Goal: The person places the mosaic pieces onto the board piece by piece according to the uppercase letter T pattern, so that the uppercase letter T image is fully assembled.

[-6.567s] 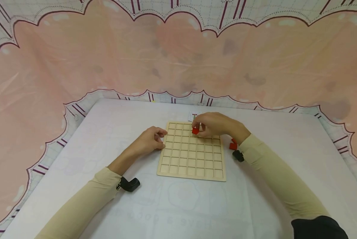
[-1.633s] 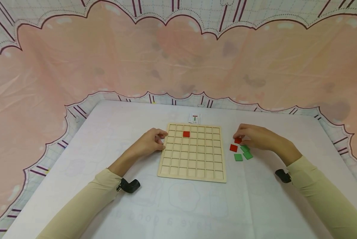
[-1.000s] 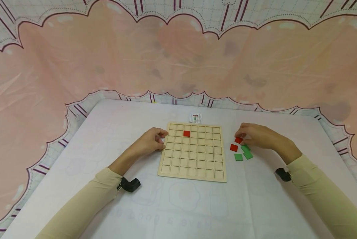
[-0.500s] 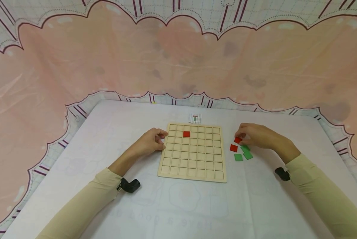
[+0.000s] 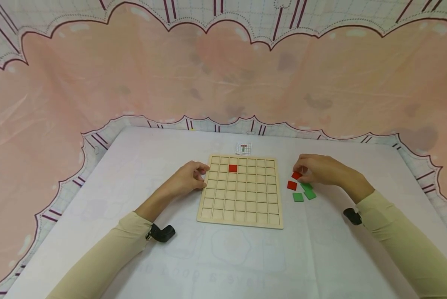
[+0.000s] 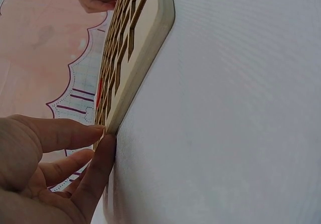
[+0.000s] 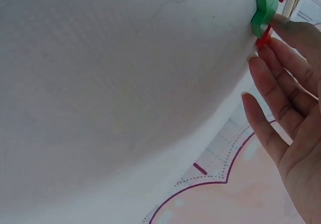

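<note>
A wooden grid board (image 5: 239, 199) lies on the table with one red tile (image 5: 232, 168) in a cell of its second row. At the board's left edge, my left hand (image 5: 187, 176) holds with thumb and fingers; the left wrist view shows its fingertips (image 6: 108, 143) against the board's rim (image 6: 140, 76). To the right of the board, my right hand (image 5: 318, 169) pinches a red tile (image 5: 296, 175) between thumb and forefinger, low over the table. Its other fingers are spread in the right wrist view. Below it lie another red tile (image 5: 292, 185) and green tiles (image 5: 298, 197), partly overlapping.
A small printed card (image 5: 243, 149) with a red and green T pattern lies behind the board. The white tabletop (image 5: 223, 265) meets a peach-coloured cloth backdrop (image 5: 223, 74) at the back. Black wrist-worn devices (image 5: 163, 233) sit on both sleeves.
Several seconds ago my right hand held a red tile over the board; one now sits in the grid. The hand has since moved right to the loose tiles. My left hand stays put.
</note>
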A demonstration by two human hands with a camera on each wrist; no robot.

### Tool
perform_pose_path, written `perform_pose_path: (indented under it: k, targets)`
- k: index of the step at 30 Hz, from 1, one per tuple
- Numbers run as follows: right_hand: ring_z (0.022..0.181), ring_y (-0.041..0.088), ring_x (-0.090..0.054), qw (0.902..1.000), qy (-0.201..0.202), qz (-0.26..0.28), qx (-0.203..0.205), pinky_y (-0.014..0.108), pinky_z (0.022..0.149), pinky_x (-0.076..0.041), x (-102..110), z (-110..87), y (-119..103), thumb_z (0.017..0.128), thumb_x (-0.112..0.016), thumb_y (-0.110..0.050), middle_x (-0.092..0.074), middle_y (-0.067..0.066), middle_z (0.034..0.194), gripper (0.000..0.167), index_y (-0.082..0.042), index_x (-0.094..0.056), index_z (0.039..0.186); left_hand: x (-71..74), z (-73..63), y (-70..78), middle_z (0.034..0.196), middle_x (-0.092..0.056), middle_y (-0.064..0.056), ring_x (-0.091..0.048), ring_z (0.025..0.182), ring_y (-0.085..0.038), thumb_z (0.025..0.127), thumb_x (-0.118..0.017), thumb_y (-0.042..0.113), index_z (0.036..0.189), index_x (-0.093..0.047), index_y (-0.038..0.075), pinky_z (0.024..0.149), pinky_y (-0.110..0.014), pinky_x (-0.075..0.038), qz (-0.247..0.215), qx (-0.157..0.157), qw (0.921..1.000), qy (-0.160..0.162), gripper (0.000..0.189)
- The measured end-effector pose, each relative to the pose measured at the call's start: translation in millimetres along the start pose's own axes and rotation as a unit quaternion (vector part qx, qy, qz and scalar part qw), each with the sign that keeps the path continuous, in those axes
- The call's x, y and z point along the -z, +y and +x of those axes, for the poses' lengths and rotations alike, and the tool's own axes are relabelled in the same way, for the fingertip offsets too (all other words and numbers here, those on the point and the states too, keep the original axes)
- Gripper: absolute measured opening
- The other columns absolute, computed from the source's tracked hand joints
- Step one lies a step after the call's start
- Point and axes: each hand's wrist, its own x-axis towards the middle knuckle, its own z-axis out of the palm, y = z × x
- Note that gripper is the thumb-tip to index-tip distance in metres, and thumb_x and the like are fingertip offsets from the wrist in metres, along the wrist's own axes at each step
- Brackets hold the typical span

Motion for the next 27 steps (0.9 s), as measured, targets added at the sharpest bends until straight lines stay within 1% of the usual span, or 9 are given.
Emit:
perform_pose_path:
  k: [4, 8, 12, 17, 21, 27]
  targets:
    - [0.091, 0.017, -0.059, 1.0, -0.005, 0.005, -0.005, 0.041, 0.083, -0.055, 0.6, 1.4, 0.6, 0.086, -0.081, -0.022, -0.063, -0.004, 0.099, 0.022, -0.015, -0.075, 0.106, -0.1, -0.9, -1.0, 0.125, -0.051, -0.018, -0.055, 0.091, -0.02, 0.085, -0.072, -0.008, 0.137, -0.057, -0.005, 0.073, -0.027, -0.05, -0.002, -0.001, 1.0, 0.001, 0.054]
    - [0.088, 0.016, -0.058, 0.9999, -0.007, 0.004, -0.007, 0.038, 0.08, -0.054, -0.4, 2.7, 2.1, 0.086, -0.08, -0.024, -0.062, -0.005, 0.097, 0.021, -0.016, -0.075, 0.104, -0.5, -1.7, -0.9, 0.126, -0.051, -0.019, -0.055, 0.091, -0.02, 0.086, -0.071, -0.009, 0.137, -0.056, -0.006, 0.073, -0.027, -0.051, -0.009, -0.001, 1.0, 0.0, 0.054]
    - [0.085, 0.014, -0.058, 1.0, -0.002, 0.003, -0.009, 0.034, 0.076, -0.053, -1.3, 3.7, 3.1, 0.085, -0.08, -0.026, -0.063, -0.006, 0.095, 0.021, -0.018, -0.074, 0.103, -1.1, -2.2, -0.8, 0.127, -0.051, -0.019, -0.055, 0.091, -0.02, 0.086, -0.071, -0.009, 0.137, -0.056, -0.006, 0.073, -0.027, -0.051, -0.01, 0.0, 1.0, -0.001, 0.054]
    - [0.084, 0.014, -0.058, 0.9998, 0.002, 0.012, -0.016, 0.031, 0.073, -0.051, 1.0, 5.0, 3.2, 0.085, -0.081, -0.029, -0.066, -0.007, 0.094, 0.024, -0.019, -0.072, 0.105, -0.4, -1.6, -1.3, 0.126, -0.051, -0.019, -0.055, 0.091, -0.02, 0.086, -0.071, -0.008, 0.136, -0.056, -0.006, 0.072, -0.026, -0.051, -0.007, -0.005, 1.0, -0.001, 0.053]
    - [0.085, 0.015, -0.059, 0.9998, 0.002, 0.017, -0.01, 0.03, 0.072, -0.051, 3.7, 7.5, 1.5, 0.085, -0.081, -0.029, -0.067, -0.007, 0.094, 0.025, -0.019, -0.072, 0.106, 0.2, -1.0, -1.9, 0.125, -0.05, -0.018, -0.054, 0.091, -0.019, 0.086, -0.071, -0.008, 0.136, -0.056, -0.005, 0.07, -0.024, -0.05, -0.013, -0.005, 0.9999, -0.003, 0.052]
    - [0.087, 0.014, -0.06, 0.9994, 0.02, 0.028, 0.01, 0.029, 0.071, -0.052, 4.9, 12.6, -0.3, 0.085, -0.08, -0.028, -0.067, -0.008, 0.095, 0.025, -0.018, -0.072, 0.106, 0.1, -0.8, -2.2, 0.126, -0.05, -0.018, -0.054, 0.091, -0.019, 0.086, -0.071, -0.009, 0.136, -0.056, -0.005, 0.07, -0.024, -0.05, -0.018, -0.001, 0.9998, 0.0, 0.053]
